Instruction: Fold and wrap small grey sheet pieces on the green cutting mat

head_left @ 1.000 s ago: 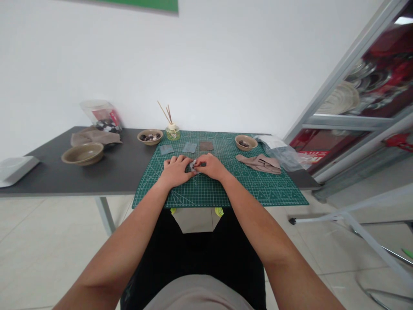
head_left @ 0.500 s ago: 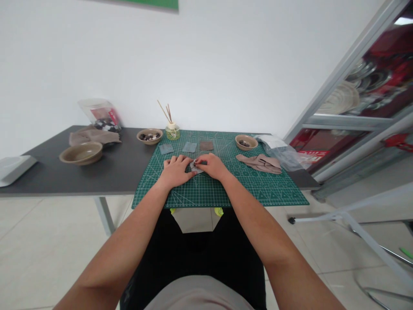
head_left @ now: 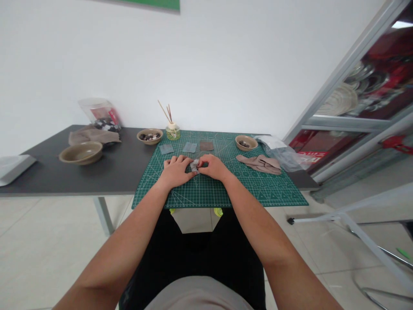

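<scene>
A small greyish drawstring-like pouch [head_left: 194,165] lies on the green cutting mat [head_left: 193,196] between my hands. My left hand [head_left: 176,172] rests on the mat, its thumb and forefinger gripping the pouch's left side while the other fingers bend over the mat. On the right side, my right hand [head_left: 213,167] pinches the pouch with thumb and forefinger; anything tiny between those fingertips is hidden. Beyond the hands lie two flat blue-grey sheer pouches [head_left: 190,147] and a brown one [head_left: 206,146].
A bowl of dark and pale pebbles [head_left: 149,136] and a reed diffuser [head_left: 173,130] stand at the back. To the right are a bowl with dark pebbles [head_left: 246,142], a beige cloth [head_left: 260,164] and a plastic bag [head_left: 280,150]. A larger bowl [head_left: 81,153] stands left.
My right hand's fingertips have shifted slightly right and curled closer at the pouch, so more of its crumpled top shows. My left hand stays in place.
</scene>
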